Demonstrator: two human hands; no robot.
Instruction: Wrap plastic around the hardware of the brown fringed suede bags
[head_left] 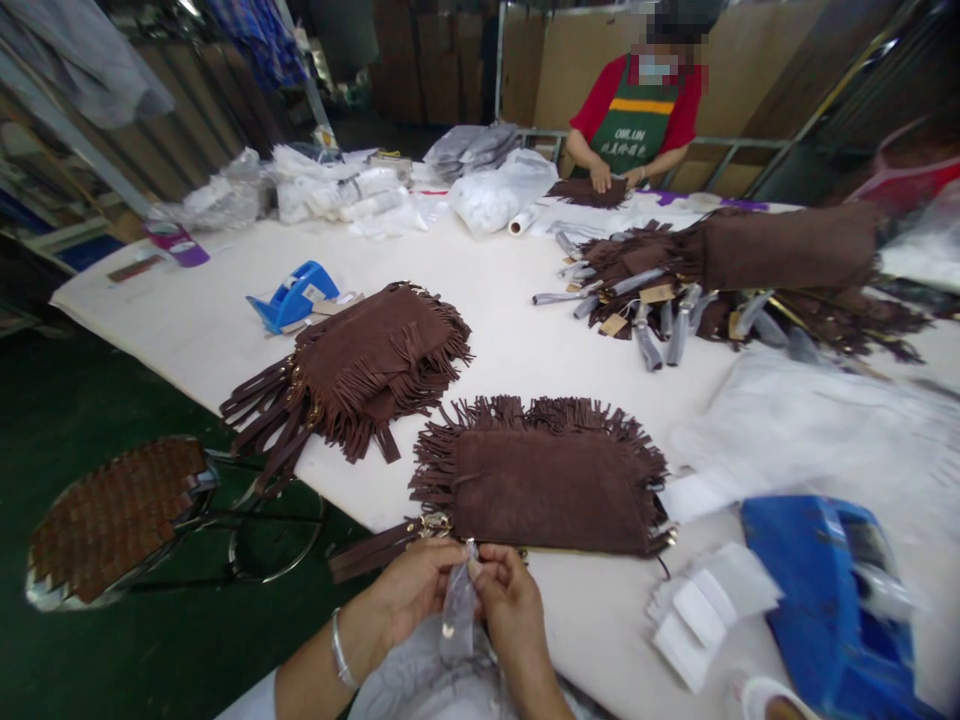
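Observation:
A brown suede bag with fringed edges (551, 490) lies flat on the table just beyond my hands. At its near edge, my left hand (420, 590) and my right hand (510, 595) are closed together on a small clear plastic sleeve (459, 615). The sleeve hangs down between them, with a small metal piece showing at its top. What the fingertips pinch in detail is partly hidden. Beside my left hand, a brown strap with metal clasps (382, 548) trails from the bag's left corner.
A stack of fringed bags (360, 365) lies to the left, near a blue tape dispenser (296, 295). Another blue dispenser (825, 590) and white paper slips (705, 610) are at right. More bags (787, 250) are piled behind. A co-worker (637, 120) handles brown material across the table. A stool (120, 520) stands left.

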